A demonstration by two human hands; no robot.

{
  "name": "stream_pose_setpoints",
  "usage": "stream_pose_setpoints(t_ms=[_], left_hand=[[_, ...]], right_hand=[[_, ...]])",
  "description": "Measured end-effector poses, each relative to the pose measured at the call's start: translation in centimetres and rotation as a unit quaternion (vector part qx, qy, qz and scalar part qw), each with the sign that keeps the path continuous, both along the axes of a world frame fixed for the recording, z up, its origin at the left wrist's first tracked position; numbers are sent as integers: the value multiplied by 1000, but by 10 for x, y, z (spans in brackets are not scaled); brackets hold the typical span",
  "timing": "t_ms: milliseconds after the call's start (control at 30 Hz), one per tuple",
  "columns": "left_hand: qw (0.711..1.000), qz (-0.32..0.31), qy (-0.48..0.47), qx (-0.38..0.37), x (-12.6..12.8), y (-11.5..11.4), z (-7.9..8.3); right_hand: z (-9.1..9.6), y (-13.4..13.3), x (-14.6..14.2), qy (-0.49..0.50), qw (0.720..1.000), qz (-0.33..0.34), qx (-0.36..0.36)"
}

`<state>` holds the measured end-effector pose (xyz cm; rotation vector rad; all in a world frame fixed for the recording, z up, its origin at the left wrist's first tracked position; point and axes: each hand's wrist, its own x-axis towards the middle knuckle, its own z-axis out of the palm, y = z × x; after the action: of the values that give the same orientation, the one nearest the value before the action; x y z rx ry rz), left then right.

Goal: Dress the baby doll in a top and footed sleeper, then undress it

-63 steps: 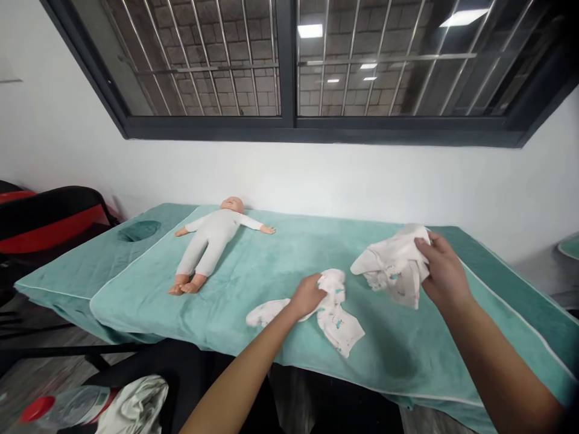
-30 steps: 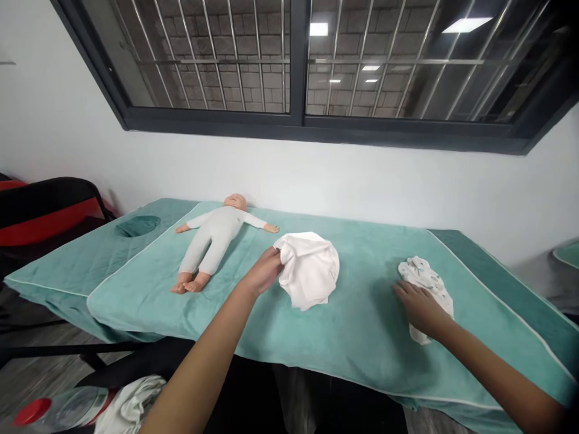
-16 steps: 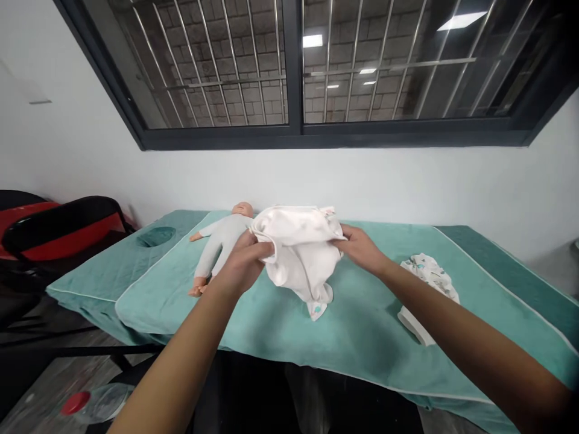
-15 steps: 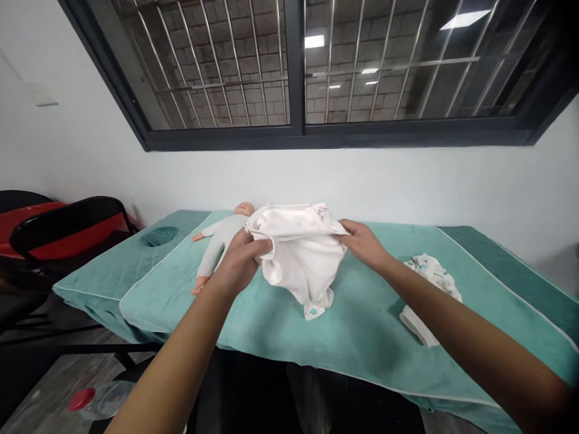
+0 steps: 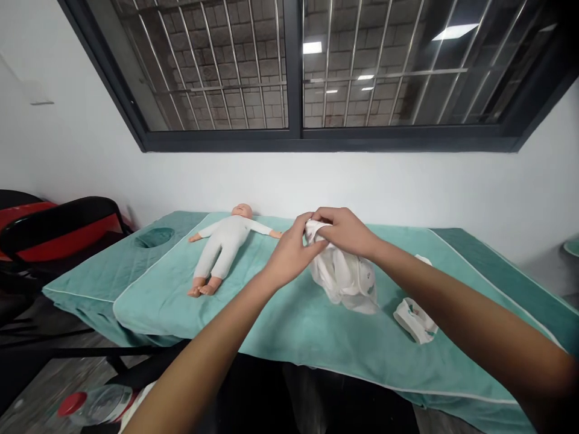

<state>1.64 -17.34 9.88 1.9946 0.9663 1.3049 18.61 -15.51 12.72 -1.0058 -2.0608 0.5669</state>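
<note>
My left hand (image 5: 294, 247) and my right hand (image 5: 346, 232) are close together, both closed on a white baby garment (image 5: 344, 277). The cloth is bunched at its top between my fingers and hangs in folds over the bed; a small print shows at its right side. Left of my hands, a baby doll (image 5: 226, 238) in a pale suit lies on its back with arms spread. Right of them, partly hidden behind my right forearm, rests another white printed piece of baby clothing (image 5: 414, 319).
A green padded bed (image 5: 316, 337) with a face hole (image 5: 154, 237) at its left stands against the wall under a barred window (image 5: 294, 141). Red and black chairs (image 5: 90, 226) are at the left. A clear bottle with a red cap (image 5: 97, 404) is low at the left.
My hands have come together and moved right; the garment, formerly stretched between them, is now gathered and hanging. The doll is in full view now.
</note>
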Motion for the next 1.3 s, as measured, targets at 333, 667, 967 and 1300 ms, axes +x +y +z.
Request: stream_pose_setpoints(t_ms=[333,667,967,1300], left_hand=[[984,110,112,88,-19,41,-16],[988,64,75,117,-23,22,3],[850,277,408,188,-77,24,0],[937,238,253,42,-90,20,-36]], right_hand=[[-51,13,32,-295,940,-158,68],[-76,16,10,-84,996,-39,4],[-81,28,62,-122,961,-232,85],[-102,10,82,-115,964,-160,179]])
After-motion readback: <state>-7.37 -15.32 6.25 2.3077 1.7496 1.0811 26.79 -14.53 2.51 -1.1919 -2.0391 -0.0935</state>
